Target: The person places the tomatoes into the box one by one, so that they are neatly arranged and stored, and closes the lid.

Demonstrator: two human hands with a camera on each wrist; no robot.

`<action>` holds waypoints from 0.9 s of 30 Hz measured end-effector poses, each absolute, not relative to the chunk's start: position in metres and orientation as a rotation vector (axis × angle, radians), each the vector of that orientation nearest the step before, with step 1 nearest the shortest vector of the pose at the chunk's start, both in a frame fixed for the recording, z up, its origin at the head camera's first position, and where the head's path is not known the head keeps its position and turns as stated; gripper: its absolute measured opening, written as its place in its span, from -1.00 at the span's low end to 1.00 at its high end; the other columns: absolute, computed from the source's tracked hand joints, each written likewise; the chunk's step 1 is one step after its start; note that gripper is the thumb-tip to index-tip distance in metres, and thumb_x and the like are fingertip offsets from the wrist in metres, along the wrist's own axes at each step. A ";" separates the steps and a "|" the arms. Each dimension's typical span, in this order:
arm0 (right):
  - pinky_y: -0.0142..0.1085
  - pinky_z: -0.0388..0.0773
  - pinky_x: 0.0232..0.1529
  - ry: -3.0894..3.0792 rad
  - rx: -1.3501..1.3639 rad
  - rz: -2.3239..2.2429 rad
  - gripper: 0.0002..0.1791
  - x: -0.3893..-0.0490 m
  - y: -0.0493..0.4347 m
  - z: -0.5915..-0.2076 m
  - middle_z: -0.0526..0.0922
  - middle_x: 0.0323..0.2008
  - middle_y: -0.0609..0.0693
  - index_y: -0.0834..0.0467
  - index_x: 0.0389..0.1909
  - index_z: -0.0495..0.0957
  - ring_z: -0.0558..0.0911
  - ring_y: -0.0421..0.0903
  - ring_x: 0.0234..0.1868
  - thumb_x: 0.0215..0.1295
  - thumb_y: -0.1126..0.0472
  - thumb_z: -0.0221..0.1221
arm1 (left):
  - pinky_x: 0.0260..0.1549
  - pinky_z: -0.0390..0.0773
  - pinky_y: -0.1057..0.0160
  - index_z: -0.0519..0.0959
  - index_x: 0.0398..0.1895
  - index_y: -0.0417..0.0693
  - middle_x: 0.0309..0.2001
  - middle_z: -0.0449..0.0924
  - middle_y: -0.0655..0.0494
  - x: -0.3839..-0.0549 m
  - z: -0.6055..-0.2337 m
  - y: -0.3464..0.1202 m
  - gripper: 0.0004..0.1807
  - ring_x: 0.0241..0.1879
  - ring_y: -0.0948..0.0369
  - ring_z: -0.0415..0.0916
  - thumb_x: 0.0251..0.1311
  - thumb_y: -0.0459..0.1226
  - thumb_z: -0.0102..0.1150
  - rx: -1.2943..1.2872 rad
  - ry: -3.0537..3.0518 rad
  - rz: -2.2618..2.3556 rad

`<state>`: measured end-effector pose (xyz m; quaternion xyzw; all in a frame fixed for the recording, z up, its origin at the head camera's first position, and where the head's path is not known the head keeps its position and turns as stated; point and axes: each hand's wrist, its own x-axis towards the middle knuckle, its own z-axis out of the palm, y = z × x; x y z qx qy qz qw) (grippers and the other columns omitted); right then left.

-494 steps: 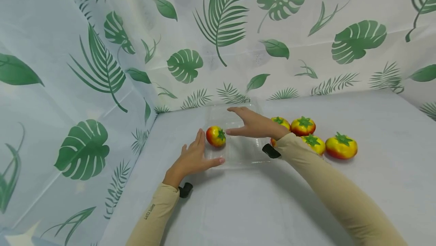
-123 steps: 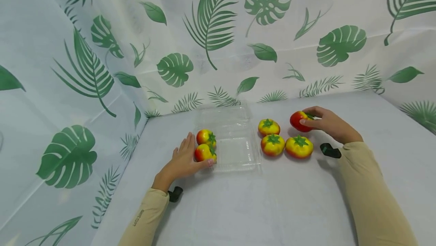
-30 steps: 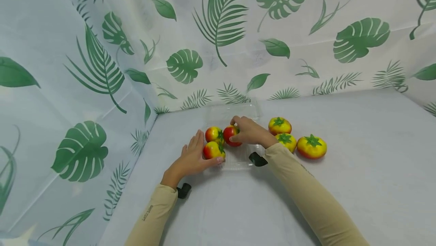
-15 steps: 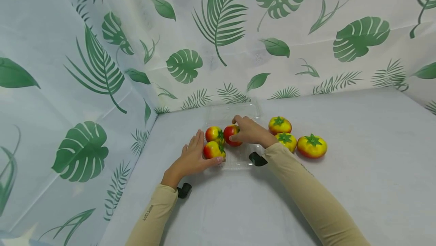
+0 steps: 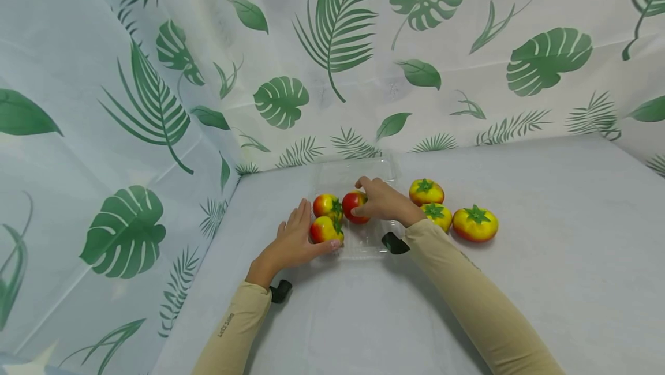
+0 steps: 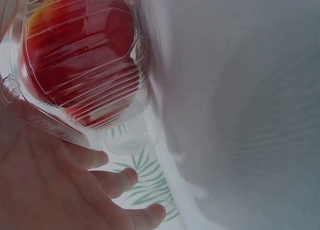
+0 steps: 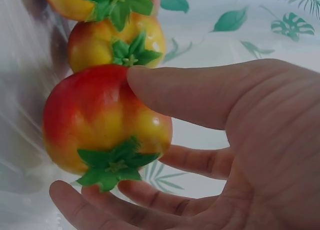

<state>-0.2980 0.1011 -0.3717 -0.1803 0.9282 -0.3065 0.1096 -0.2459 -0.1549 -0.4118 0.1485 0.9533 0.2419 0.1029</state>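
A clear plastic clamshell box [image 5: 366, 242] sits on the table, its lid [image 5: 353, 171] folded back toward the wall. My left hand [image 5: 291, 245] lies along the box's left side, fingers straight and thumb at the front rim. Through the ribbed wall in the left wrist view shows a red persimmon [image 6: 82, 45]. Two yellow-red persimmons, one behind [image 5: 325, 205] and one in front [image 5: 323, 229], fill the left end of the box. Beside them my right hand [image 5: 387, 201] holds a redder persimmon [image 5: 354, 206] between thumb and fingers, its green calyx [image 7: 117, 165] toward the fingers in the right wrist view.
Right of the box, three more persimmons rest on the white table [image 5: 550, 236]: one at the back [image 5: 426, 191], one partly behind the right sleeve [image 5: 437, 214], one farther right [image 5: 475, 224]. A leaf-print curtain [image 5: 358, 75] hangs behind and at the left.
Since about four seconds ago, my right hand has brought the redder persimmon leftward from the right group into the box. Over the last second both hands stay nearly still. Earliest, one persimmon was in the box.
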 end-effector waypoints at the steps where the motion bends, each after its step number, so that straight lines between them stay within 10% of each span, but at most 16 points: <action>1: 0.01 0.63 0.20 2.731 -0.531 -0.900 -0.27 -0.298 0.101 -0.371 0.53 0.17 0.30 0.31 0.45 0.36 0.56 0.15 0.11 0.39 0.11 0.38 | 0.56 -0.30 -0.33 -0.33 0.75 -0.20 0.75 -0.43 -0.06 -0.246 -0.412 -0.155 0.45 0.71 -0.11 -0.37 0.19 0.49 0.20 0.438 2.813 0.715; 27: 0.17 0.56 0.28 2.756 -0.563 -0.945 -0.18 -0.288 0.112 -0.361 0.37 0.38 0.48 0.31 0.55 0.27 0.56 0.25 0.18 0.45 0.04 0.37 | 0.56 -0.29 -0.35 -0.34 0.74 -0.20 0.75 -0.45 -0.06 -0.245 -0.410 -0.154 0.45 0.71 -0.13 -0.38 0.21 0.49 0.19 0.449 2.812 0.704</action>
